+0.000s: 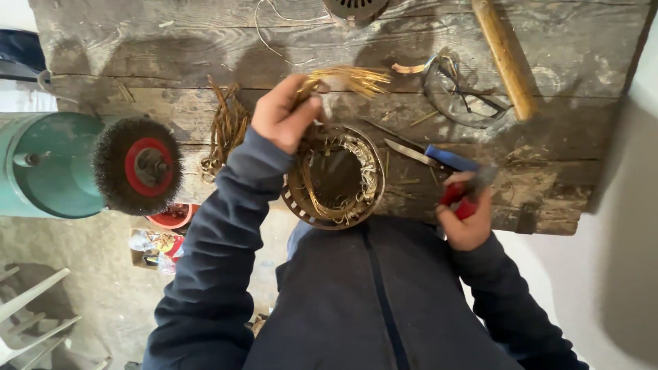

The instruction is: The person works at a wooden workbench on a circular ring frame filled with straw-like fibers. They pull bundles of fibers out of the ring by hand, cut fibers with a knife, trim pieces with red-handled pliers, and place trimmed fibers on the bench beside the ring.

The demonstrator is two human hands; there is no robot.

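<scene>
Head cam is looking straight down at a worn wooden workbench, and the person is working on a round metal motor stator packed with copper windings, which is sitting at the near edge of the bench just in front of their body. Left hand is clenching a bundle of stiff copper wire strands and holding it up over the far rim. Right hand is gripping red-handled pliers just right of the stator, resting by blue-handled cutters. I'd guess that stator is heavy and rigid, while the wire is springy with pokey ends, so grabbing the bundle low near the core looks safest. Green bench grinder with a wire wheel is sitting off left.
</scene>
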